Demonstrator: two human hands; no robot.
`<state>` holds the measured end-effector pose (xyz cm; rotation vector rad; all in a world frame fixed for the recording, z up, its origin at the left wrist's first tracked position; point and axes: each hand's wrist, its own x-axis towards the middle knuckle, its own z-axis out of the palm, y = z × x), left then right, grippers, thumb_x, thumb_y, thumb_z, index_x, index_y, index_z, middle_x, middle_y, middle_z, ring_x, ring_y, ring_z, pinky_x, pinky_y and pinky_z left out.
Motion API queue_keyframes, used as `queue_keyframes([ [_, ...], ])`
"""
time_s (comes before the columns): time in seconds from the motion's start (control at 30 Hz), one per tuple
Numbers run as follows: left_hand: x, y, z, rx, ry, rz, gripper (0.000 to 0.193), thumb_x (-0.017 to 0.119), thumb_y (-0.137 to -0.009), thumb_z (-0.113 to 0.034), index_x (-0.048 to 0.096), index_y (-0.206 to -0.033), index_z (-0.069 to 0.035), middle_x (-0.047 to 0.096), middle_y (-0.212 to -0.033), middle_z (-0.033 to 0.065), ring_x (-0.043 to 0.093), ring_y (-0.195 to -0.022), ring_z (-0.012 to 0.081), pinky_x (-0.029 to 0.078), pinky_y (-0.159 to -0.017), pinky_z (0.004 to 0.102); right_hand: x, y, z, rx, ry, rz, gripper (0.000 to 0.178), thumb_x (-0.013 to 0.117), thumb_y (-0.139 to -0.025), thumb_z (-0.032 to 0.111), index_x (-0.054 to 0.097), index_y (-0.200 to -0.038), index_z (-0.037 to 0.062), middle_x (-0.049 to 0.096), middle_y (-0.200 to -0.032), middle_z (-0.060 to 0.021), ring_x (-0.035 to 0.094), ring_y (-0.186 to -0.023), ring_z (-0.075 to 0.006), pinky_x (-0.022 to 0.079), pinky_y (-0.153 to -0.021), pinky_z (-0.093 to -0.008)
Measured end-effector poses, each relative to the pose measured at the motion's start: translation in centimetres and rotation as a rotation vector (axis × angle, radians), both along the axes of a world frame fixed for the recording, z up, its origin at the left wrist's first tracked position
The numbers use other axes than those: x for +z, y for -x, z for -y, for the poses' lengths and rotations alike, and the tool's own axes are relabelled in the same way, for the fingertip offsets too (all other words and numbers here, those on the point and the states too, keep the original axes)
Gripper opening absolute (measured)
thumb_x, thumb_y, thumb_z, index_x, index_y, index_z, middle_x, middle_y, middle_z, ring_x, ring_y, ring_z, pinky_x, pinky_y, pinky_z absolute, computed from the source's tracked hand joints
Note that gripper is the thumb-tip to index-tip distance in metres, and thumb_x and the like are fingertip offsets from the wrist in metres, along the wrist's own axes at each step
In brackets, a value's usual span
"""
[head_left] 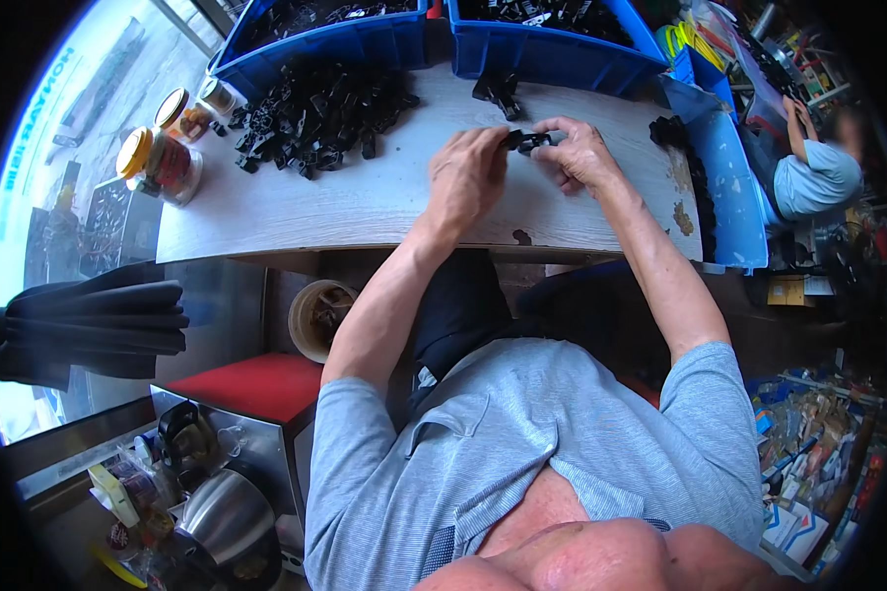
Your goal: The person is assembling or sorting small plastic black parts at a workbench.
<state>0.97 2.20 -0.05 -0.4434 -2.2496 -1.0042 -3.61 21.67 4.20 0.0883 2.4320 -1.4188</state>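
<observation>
Over the table, both my hands meet at one small black part (528, 142), seemingly plastic; its exact kind is too small to tell. My left hand (468, 177) is closed, its fingertips at the part's left end. From the other side, thumb and forefinger of my right hand (583, 158) pinch it, with the other fingers curled below. Just beyond my hands lie a few similar black pieces (499, 94). A large heap of black parts (315, 113) spreads over the table to the far left.
Two blue bins (325, 47) (562, 64) of parts stand along the back of the white table (355, 212). Lidded jars (172, 163) sit at its left end. A blue tray (729, 187) borders the right side. Another person (818, 177) works at far right. A bucket (310, 330) stands below.
</observation>
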Motion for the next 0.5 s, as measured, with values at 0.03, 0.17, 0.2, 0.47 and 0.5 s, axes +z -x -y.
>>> queue_keyframes([
  [0.03,0.0,0.7,-0.7,-0.020,0.014,0.002,0.026,0.068,-0.085,-0.004,0.071,-0.112,-0.007,0.073,-0.102,0.0128,0.069,-0.093,0.0316,0.055,-0.083,0.0397,0.1,0.0,0.1,0.010,0.002,0.001,0.037,0.074,-0.083,0.009,0.067,-0.120,0.0138,0.061,-0.067,-0.0023,0.056,-0.049,-0.0096,0.049,-0.041,-0.0272],
  [0.17,0.1,2.6,-1.4,-0.136,0.185,0.072,0.035,0.065,-0.084,-0.004,0.071,-0.119,-0.009,0.073,-0.109,0.0109,0.069,-0.100,0.0318,0.056,-0.087,0.0396,0.2,-0.2,0.2,0.036,-0.030,0.008,0.037,0.063,-0.084,0.004,0.066,-0.120,0.0118,0.057,-0.062,-0.0011,0.053,-0.047,-0.0099,0.043,-0.039,-0.0271],
  [0.2,-0.1,2.8,-1.3,-0.216,0.239,0.026,0.038,0.064,-0.084,-0.003,0.071,-0.121,-0.010,0.072,-0.110,0.0104,0.069,-0.101,0.0313,0.056,-0.087,0.0394,0.2,-0.3,0.3,0.036,-0.018,-0.003,0.040,0.059,-0.083,0.002,0.064,-0.122,0.0088,0.054,-0.060,-0.0001,0.050,-0.045,-0.0096,0.039,-0.038,-0.0263],
  [0.47,-0.2,2.9,-1.1,-0.250,0.402,0.138,0.040,0.062,-0.088,-0.009,0.068,-0.128,-0.013,0.070,-0.120,0.0077,0.067,-0.109,0.0285,0.054,-0.090,0.0408,-0.9,0.2,-0.5,0.041,0.037,-0.035,0.036,0.062,-0.084,0.004,0.066,-0.119,0.0067,0.052,-0.059,0.0022,0.050,-0.044,-0.0088,0.037,-0.037,-0.0251],
  [0.5,-0.3,2.1,-1.2,-0.210,0.444,0.104,0.042,0.060,-0.091,-0.010,0.065,-0.133,-0.015,0.068,-0.124,0.0075,0.064,-0.114,0.0276,0.051,-0.093,0.0432,-1.1,0.2,-0.7,0.047,0.004,-0.036,0.034,0.064,-0.085,0.007,0.067,-0.119,0.0072,0.052,-0.059,0.0031,0.049,-0.043,-0.0080,0.036,-0.037,-0.0247],
])
